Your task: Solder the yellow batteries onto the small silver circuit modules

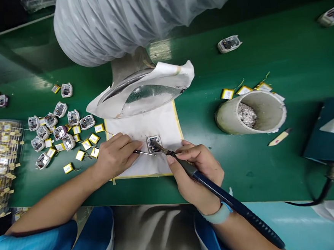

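A small white-framed device with a dark circuit board (154,144) lies on a white sheet (127,129) edged with yellow tape. My right hand (198,170) is closed round a dark soldering iron (214,188), whose metal tip reaches the board. From the left, my left hand (118,156) pinches tweezers (144,153); their points are at the device's lower edge. Just behind the device hangs a clear hood (153,93) with white paper round its rim, joined to a grey ribbed hose (131,21).
Several similar devices (73,117) and yellow-edged battery packs (94,138) lie at the left, beside a clear tray of packs (0,152). A grey cup (229,117) holding metallic shavings stands right, near a blue box (328,136).
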The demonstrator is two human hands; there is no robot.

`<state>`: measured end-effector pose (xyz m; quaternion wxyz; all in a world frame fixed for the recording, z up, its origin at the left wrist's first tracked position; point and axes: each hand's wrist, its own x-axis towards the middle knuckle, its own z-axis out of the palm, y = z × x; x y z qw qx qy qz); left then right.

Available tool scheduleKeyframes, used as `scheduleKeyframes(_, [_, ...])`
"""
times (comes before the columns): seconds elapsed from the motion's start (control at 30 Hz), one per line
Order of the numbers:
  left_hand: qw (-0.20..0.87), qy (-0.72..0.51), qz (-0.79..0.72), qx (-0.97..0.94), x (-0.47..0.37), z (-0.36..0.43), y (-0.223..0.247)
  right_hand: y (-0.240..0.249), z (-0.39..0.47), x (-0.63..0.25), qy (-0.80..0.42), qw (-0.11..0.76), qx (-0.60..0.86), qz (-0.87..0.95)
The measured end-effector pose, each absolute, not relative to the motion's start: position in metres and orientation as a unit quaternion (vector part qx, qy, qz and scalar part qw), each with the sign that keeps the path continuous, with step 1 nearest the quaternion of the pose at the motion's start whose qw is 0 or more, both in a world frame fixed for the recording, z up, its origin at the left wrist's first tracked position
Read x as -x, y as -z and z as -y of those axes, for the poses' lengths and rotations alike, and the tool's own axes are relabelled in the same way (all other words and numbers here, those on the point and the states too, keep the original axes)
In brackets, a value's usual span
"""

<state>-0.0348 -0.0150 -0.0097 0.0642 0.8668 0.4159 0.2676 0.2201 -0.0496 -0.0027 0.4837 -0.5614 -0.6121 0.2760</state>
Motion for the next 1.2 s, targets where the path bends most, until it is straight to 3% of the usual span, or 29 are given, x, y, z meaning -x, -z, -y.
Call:
scheduleKeyframes(0.83, [0.047,-0.261,-0.412,-0.872,0.031,0.015,0.004,0.002,0.05,-0.219,-0.278,0.497,0.566,0.597])
scheduleKeyframes(1.03, [0.083,-0.177,-0.391,-0.899,0.036,0.04,-0.02,0.006,0.053,-0.22,-0.254,0.533,0.572,0.568])
scheduleKeyframes(1.2, [0.034,-0.14,-0.569,-0.809,0.092,0.019,-0.037,0.013,0.054,-0.219,-0.248,0.541,0.582,0.554])
